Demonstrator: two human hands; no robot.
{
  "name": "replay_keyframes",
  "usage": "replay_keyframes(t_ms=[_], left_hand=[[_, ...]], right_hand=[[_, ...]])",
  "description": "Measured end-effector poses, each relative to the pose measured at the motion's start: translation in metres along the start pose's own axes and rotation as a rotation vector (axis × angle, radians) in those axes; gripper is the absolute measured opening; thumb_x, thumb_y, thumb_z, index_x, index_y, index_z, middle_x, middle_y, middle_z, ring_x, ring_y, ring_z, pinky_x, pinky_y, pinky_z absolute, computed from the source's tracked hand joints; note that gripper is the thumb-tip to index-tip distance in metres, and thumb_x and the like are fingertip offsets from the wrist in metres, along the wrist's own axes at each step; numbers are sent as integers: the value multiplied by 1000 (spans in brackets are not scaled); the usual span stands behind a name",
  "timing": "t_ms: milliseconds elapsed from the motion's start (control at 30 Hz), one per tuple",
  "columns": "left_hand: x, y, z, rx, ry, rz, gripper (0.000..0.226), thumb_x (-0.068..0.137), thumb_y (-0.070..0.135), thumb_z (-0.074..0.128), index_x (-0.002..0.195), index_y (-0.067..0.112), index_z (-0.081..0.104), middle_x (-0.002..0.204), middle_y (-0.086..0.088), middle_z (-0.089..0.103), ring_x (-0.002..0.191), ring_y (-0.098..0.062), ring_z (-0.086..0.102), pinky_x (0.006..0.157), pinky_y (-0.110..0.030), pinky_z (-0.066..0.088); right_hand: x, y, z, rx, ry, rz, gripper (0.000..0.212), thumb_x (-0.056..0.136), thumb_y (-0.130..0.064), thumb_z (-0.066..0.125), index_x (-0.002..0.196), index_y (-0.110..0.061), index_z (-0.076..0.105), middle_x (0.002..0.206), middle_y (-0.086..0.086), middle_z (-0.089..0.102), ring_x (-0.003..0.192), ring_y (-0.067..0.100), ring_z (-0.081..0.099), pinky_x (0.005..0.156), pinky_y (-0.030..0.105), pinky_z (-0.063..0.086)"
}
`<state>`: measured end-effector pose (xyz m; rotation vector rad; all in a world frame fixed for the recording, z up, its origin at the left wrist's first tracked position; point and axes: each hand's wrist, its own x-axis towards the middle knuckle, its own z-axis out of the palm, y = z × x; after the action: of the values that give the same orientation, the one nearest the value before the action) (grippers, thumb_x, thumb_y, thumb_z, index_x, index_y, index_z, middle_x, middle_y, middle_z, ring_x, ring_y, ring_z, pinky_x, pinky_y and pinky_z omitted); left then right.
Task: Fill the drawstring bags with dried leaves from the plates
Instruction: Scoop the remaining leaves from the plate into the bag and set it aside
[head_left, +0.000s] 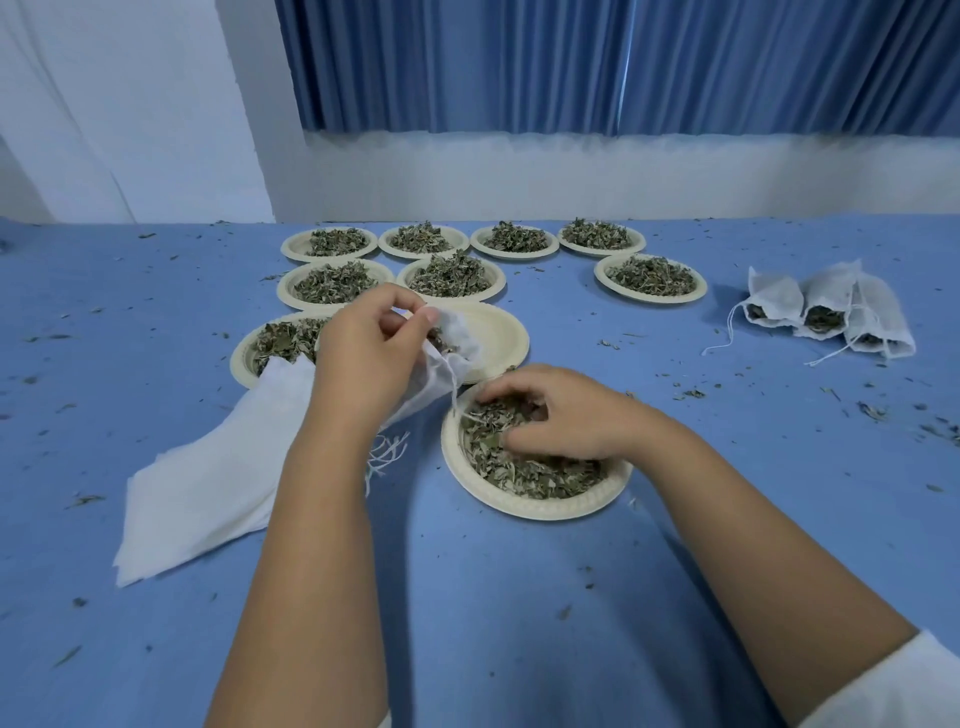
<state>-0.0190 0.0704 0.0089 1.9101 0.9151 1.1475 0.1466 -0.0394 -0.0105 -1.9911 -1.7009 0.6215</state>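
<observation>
Across the whole lower view spreads the table, covered in blue cloth, with a pleated blue curtain hanging above its far edge. Toward the left edge lies a flat stack of empty white bags, its far end resting on the rim of a leaf-filled plate. Along the far edge stand more cream plates heaped with leaves, four in the back row and three just in front of them. Nearer the middle sits an empty plate, and closest to the person is the near plate, holding a layer of dried leaves. Near the right edge three filled bags lie side by side, mouths toward the person and strings trailing.

The left hand pinches the mouth of a drawstring bag, holding it above the gap between the empty plate and the near plate; some leaf shows inside. The right hand is down in the near plate, fingers curled around a clutch of dried leaves. Loose white strings lie under the left wrist, and leaf crumbs dot the cloth.
</observation>
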Motion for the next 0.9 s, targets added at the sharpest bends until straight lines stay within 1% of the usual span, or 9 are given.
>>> replay_keyframes(t_ms=[67, 133, 200, 300, 367, 500, 633, 800, 900], left_hand=[[1, -1, -4, -17, 37, -5, 16, 93, 26, 65, 77, 29, 62, 57, 3, 64, 54, -11, 61, 58, -20, 48], [1, -2, -4, -10, 41, -6, 17, 93, 26, 65, 77, 29, 62, 58, 4, 63, 56, -12, 62, 59, -20, 48], [0, -1, -1, 1, 13, -2, 15, 93, 26, 64, 78, 28, 62, 55, 6, 62, 51, -8, 59, 52, -14, 44], [-1, -2, 3, 12, -8, -1, 12, 93, 26, 64, 81, 23, 64, 53, 7, 62, 52, -9, 60, 55, -17, 46], [-1, -3, 2, 2, -10, -9, 12, 93, 26, 65, 82, 22, 65, 52, 8, 62, 51, -8, 59, 55, -16, 46], [-2, -1, 1, -40, 2, -18, 13, 91, 25, 68, 78, 23, 68, 49, 10, 61, 45, -3, 55, 50, -12, 45], [-3, -1, 3, -27, -37, -21, 13, 90, 25, 69, 78, 21, 73, 52, 4, 62, 46, -7, 55, 55, -19, 48], [-4, 1, 7, 40, -77, -27, 13, 89, 26, 69, 81, 18, 75, 60, 1, 65, 61, -21, 61, 72, -38, 55], [-4, -1, 6, 45, -67, -26, 14, 90, 27, 69, 82, 18, 75, 63, -2, 66, 62, -22, 62, 72, -37, 54]], right_hand=[[-2, 2, 2, -61, -77, -37, 57, 79, -36, 76, 131, -42, 53, 132, -13, 45, 122, 3, 42, 103, 21, 35], [-1, 2, 5, -74, -45, -56, 64, 77, -41, 77, 135, -39, 50, 133, -12, 44, 126, 6, 39, 108, 26, 33], [2, 1, 9, -118, -13, -72, 61, 80, -38, 75, 136, -36, 51, 133, -7, 45, 126, 10, 41, 109, 30, 34], [4, 1, 10, -148, 0, -99, 48, 86, -26, 65, 132, -34, 56, 133, -4, 48, 126, 12, 42, 110, 32, 33], [3, 4, 7, -115, -24, -96, 44, 87, -31, 64, 130, -36, 58, 134, -8, 46, 128, 8, 40, 112, 31, 31], [1, 5, 8, -146, -44, -119, 56, 79, -48, 75, 130, -41, 56, 130, -10, 45, 125, 8, 40, 109, 26, 31], [4, 3, 13, -88, 40, -173, 39, 78, -38, 79, 115, -40, 67, 118, -9, 54, 112, 6, 50, 101, 21, 36], [6, 5, 15, -89, 98, -137, 28, 80, -33, 78, 108, -31, 72, 114, -6, 61, 109, 11, 56, 100, 32, 43], [6, 8, 14, -95, 138, -116, 26, 81, -32, 78, 106, -30, 72, 108, -14, 61, 103, 5, 54, 92, 23, 43]])
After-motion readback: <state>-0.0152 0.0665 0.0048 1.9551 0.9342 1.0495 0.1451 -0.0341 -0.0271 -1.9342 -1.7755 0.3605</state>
